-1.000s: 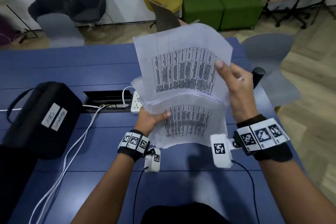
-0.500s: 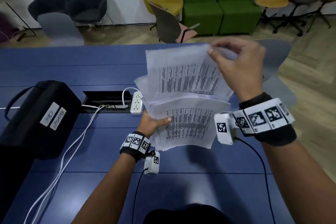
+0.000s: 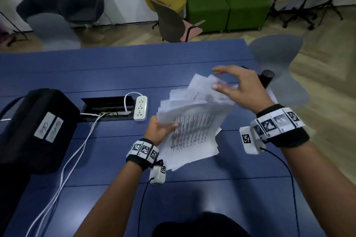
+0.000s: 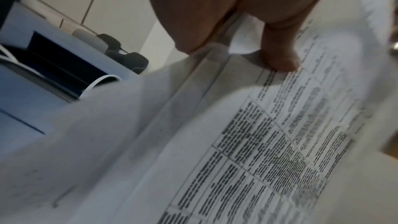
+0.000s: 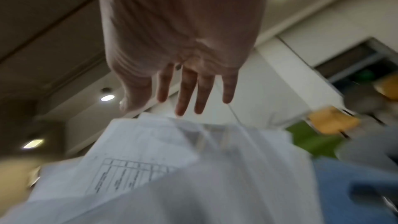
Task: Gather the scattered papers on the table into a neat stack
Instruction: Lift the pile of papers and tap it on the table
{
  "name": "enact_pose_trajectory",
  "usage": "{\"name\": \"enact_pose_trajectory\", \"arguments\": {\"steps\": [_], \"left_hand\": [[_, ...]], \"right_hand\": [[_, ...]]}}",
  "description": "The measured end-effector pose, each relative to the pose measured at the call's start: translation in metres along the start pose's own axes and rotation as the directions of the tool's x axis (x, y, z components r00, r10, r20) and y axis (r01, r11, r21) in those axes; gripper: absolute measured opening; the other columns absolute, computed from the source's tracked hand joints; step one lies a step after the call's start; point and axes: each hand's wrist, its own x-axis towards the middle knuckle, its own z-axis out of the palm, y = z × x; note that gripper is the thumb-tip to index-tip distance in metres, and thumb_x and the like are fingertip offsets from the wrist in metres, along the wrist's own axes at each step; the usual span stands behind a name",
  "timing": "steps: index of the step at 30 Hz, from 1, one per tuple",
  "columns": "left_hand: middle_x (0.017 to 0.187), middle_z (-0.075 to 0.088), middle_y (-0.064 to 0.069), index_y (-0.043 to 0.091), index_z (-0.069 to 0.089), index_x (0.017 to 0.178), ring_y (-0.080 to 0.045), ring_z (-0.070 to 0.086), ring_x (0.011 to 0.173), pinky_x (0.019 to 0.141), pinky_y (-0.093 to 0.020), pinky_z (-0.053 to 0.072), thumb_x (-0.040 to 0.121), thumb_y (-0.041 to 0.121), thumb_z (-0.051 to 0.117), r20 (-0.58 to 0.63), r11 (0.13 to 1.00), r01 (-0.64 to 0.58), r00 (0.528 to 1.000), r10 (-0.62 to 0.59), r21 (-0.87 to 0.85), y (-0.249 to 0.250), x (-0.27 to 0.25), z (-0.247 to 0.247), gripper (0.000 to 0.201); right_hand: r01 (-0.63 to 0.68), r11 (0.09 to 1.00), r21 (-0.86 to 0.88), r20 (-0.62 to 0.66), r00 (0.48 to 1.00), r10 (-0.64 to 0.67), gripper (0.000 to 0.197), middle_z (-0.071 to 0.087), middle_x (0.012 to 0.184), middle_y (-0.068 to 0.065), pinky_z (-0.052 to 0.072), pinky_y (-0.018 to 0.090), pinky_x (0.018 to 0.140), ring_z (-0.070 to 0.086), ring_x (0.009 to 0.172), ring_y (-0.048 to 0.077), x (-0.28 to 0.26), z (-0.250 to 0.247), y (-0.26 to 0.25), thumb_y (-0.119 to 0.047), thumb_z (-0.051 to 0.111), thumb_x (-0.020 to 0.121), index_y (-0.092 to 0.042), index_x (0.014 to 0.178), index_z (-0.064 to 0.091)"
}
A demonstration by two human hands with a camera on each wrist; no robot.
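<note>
Your left hand (image 3: 160, 130) pinches the fanned papers (image 3: 194, 127) by their left edge, thumb on top, holding them tilted above the blue table (image 3: 115, 67), while your right hand (image 3: 240, 87) hovers over their far corners, fingers straight and slightly spread.

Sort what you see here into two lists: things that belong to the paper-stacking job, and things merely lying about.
Job:
- sheaf of printed papers
- left hand gripping it
- right hand open above it
- blue table

Lying about:
- black bag
- white power strip
- white cables
- chairs
</note>
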Motion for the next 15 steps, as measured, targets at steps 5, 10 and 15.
{"name": "enact_pose_trajectory", "arguments": {"steps": [5,10,15], "left_hand": [[0.092,0.073,0.002,0.017,0.060,0.098,-0.013,0.070,0.087,0.080,-0.030,0.058,0.078,-0.013,0.068,-0.278,0.932,-0.071,0.960,-0.033,-0.356,0.010,-0.003,0.000,0.038],[0.124,0.061,-0.014,0.009,0.054,0.128,-0.029,0.058,0.115,0.094,-0.043,0.052,0.059,0.017,0.090,-0.214,0.766,-0.092,0.975,-0.061,-0.636,0.011,-0.014,-0.007,0.077],[0.144,0.045,-0.021,0.007,0.041,0.142,-0.037,0.044,0.132,0.107,-0.058,0.036,0.062,0.025,0.090,-0.118,0.717,-0.081,0.993,-0.002,-0.692,0.034,-0.036,0.006,0.095]], "right_hand": [[-0.341,0.868,0.361,-0.147,0.898,0.414,0.058,0.059,0.129,-0.004,0.041,0.035,0.107,0.052,0.124,0.004,-0.028,0.022,0.054,-0.062,0.066,0.076,-0.033,0.125,0.052],[-0.742,0.279,0.610,0.299,0.541,0.786,0.106,0.054,0.137,-0.001,0.042,0.031,0.096,0.054,0.123,0.014,-0.104,0.057,0.111,-0.091,0.058,0.051,-0.028,0.136,0.047],[-0.745,-0.008,0.668,0.569,0.503,0.651,0.132,0.073,0.079,-0.022,0.051,0.028,0.092,0.068,0.083,0.000,-0.148,0.113,0.095,-0.077,0.079,0.038,-0.009,0.144,0.038]]}}
